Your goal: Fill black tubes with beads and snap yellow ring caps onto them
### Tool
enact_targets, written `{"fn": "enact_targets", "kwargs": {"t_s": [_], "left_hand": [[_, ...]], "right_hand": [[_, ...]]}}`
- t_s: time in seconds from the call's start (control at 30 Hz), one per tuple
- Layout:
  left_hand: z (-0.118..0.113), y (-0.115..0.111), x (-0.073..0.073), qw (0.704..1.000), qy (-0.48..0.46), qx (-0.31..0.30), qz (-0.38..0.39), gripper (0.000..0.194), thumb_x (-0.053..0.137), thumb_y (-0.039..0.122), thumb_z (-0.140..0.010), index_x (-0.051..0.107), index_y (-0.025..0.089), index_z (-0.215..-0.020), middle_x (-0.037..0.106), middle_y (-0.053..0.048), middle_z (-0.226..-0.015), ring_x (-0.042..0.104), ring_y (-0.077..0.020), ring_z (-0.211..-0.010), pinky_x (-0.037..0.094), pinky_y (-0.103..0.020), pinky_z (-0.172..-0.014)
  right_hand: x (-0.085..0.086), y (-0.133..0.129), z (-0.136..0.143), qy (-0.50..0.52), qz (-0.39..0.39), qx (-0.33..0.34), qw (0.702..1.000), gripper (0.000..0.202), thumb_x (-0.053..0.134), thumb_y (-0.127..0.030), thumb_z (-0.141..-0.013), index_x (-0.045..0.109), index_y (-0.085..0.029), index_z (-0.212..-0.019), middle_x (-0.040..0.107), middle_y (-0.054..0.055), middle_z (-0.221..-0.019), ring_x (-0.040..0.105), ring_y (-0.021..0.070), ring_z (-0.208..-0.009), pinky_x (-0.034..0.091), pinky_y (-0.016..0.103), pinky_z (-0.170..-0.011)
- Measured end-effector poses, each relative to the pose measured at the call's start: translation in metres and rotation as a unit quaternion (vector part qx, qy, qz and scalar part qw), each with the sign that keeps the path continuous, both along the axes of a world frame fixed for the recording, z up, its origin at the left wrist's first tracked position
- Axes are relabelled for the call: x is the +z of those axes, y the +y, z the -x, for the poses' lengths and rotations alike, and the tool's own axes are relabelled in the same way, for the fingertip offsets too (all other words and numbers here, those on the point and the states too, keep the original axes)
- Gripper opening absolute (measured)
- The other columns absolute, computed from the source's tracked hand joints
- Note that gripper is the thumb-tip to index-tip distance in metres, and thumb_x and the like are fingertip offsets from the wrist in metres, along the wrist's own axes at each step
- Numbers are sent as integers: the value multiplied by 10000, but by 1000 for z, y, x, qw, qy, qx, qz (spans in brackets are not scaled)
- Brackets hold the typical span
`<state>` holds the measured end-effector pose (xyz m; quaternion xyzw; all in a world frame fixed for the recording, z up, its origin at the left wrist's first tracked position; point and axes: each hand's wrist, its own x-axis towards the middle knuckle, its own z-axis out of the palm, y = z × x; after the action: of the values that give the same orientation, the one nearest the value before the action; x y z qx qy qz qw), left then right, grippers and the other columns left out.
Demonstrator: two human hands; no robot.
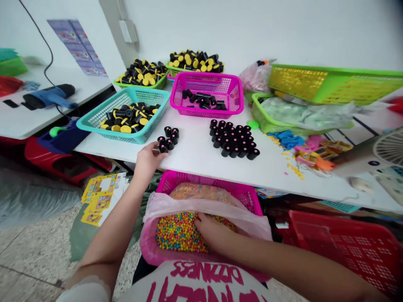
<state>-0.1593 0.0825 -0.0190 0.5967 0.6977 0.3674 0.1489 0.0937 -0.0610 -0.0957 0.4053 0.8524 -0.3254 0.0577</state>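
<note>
My left hand (148,159) is at the table's front edge, thumb and fingers closed around a small black cylinder (163,147) at the near side of a little cluster. The other black cylinders (174,133) of that cluster stand upright with pink dots on top. My right hand (215,231) reaches into small multicoloured beads (176,233), its fingertips buried and hidden. The beads lie in a clear plastic bag (201,205) inside a pink basket (166,179) in front of my body. A larger block of upright black cylinders (233,140) stands on the table to the right.
Behind the cylinders, a magenta basket (207,112) holds loose black cylinders and a turquoise basket (126,136) holds black-and-yellow pieces. Green baskets stand at the back. A fan (374,153) is at right, a heat gun (52,96) on the left table, and a red crate (346,243) low right.
</note>
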Motion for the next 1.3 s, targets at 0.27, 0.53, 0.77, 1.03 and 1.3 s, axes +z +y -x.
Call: {"fn": "enact_targets", "kwargs": {"t_s": [0.27,0.53,0.77,1.03,1.3], "left_hand": [[-81,13,12,953,138,-231,-136,256,612,212,-895,580,189,-1148,548,-87,-1070,598,-227,-1005,492,-423,-977],[-161,85,-3,936,148,-308,-81,156,609,231,-889,597,150,-1022,590,-100,-977,617,-240,-887,515,-404,-862],[-133,39,33,942,84,-314,-85,301,649,160,-806,544,177,-1087,657,-58,-1009,635,-195,-923,508,-341,-872],[-57,-121,30,915,9,-389,109,227,685,144,-707,668,241,-911,689,2,-857,652,-148,-743,523,-248,-654],[-52,-167,-17,927,-54,-318,191,271,702,126,-672,708,232,-921,722,-1,-876,666,-171,-793,520,-275,-713]], "right_hand": [[-2,12,4,14,-8,103,995,256,548,-104,-843,687,-128,-1056,694,136,-1051,636,242,-1006,473,313,-875],[-6,12,4,61,-4,102,993,268,566,-96,-809,704,-143,-1033,727,118,-1026,654,228,-967,464,300,-860],[0,17,-7,117,49,54,990,383,572,-40,-786,703,-166,-1123,745,93,-1092,677,220,-1022,485,289,-896],[33,10,-24,261,120,-73,955,247,649,-166,-869,707,-189,-1108,744,58,-1126,678,197,-1058,495,338,-975],[56,-4,-22,290,5,-41,956,303,504,-166,-951,673,-224,-1196,643,83,-1148,609,175,-1070,517,346,-946]]}}
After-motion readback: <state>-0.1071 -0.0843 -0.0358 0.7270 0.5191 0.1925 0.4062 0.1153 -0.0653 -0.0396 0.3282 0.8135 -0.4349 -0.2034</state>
